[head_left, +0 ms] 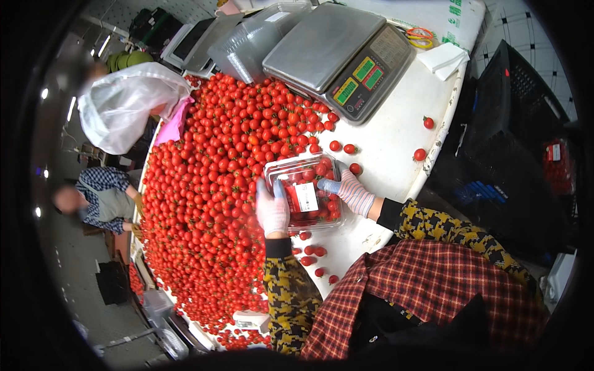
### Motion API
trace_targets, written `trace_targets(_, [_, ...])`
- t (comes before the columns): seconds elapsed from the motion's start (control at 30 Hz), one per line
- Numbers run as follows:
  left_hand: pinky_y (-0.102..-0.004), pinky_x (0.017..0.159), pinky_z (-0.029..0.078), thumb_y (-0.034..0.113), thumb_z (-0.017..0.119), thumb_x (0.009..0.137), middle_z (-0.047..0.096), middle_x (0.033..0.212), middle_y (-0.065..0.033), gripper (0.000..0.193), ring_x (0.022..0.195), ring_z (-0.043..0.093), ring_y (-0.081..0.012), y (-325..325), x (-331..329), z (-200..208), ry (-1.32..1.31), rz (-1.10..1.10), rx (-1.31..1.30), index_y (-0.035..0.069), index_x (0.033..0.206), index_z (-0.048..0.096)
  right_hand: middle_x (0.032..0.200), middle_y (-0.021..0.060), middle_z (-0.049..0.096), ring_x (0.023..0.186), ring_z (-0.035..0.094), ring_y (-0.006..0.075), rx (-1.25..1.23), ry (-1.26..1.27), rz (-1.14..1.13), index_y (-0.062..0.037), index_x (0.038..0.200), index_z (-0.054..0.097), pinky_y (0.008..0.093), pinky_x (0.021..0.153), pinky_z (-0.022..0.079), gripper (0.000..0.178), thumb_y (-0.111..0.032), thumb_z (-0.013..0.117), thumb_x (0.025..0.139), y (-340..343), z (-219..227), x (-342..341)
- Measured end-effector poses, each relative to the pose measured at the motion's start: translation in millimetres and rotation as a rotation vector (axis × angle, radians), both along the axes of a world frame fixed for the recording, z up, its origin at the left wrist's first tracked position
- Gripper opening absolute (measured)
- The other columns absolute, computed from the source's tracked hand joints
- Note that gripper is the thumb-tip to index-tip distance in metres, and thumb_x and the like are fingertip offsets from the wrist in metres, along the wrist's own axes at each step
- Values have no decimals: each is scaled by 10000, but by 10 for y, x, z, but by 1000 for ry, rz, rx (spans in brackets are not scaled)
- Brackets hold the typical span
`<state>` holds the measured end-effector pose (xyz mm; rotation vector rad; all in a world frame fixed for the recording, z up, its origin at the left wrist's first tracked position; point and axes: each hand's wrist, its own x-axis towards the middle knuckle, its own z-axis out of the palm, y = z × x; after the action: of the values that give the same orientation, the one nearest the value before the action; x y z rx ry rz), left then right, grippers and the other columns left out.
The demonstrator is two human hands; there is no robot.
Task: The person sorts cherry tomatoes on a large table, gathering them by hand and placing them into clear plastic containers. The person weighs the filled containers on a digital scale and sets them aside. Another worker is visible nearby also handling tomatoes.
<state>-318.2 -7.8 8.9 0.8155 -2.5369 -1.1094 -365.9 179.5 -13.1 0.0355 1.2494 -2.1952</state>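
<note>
Both my gloved hands clasp the clear tomato punnet (306, 191) on the white worktop (396, 142): left grip (272, 210) at its near-left end, right grip (346, 188) on its right side. Loose tomatoes (312, 252) lie just before it. The tomato heap (216, 185) crowds its left; the weighing scale (340, 55) stands beyond.

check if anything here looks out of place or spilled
A few cherry tomatoes lie scattered on the bare white table, away from the main heap. More loose ones sit near the clear clamshell box both hands hold.
</note>
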Motion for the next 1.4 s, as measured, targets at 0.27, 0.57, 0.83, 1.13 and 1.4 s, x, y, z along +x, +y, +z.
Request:
trace_targets(0.27, [-232,611,402,164,525,931,530,815,60,244,700,474,-54,692,269,677,166,-109,746,38,1134,575,1332,52,489,1206,462,184,-204,38,-62,-124,1378,394,369,1019,400,705,-315,740,794,384,-217,-23])
trace_targets(0.57, [-281,855,460,180,549,906,550,1265,-91,549,1043,556,-168,1721,-51,1102,533,-643,744,-11,1395,386,1346,98,455,1255,442,243,-254,305,-166,-158,1420,320,401,1035,409,822,-284,792,759,2207,1005,-99])
trace_targets(0.83, [-282,927,425,157,496,948,550,1247,-101,478,1083,531,-153,3510,-663,2024,366,-946,808,-32,1376,396,1275,56,528,1166,510,174,-60,540,-396,-78,1377,380,340,971,455,703,-177,742,783,4140,2350,-148])
trace_targets(1.13, [-338,790,501,295,525,917,650,1003,-53,318,877,630,-196,6133,-1631,1070,-298,-1099,1365,71,1132,594,1215,112,570,1078,595,205,241,308,-539,-54,1344,407,345,899,509,531,-115,640,871,6286,2404,-263])
trace_targets(1.4, [-393,1074,335,541,553,879,499,1366,-144,673,1259,455,-287,7376,-1265,851,-808,-920,1284,73,1354,466,1202,113,567,1100,565,250,647,45,-600,-139,1367,402,386,922,489,605,-57,634,814,7673,1450,-219])
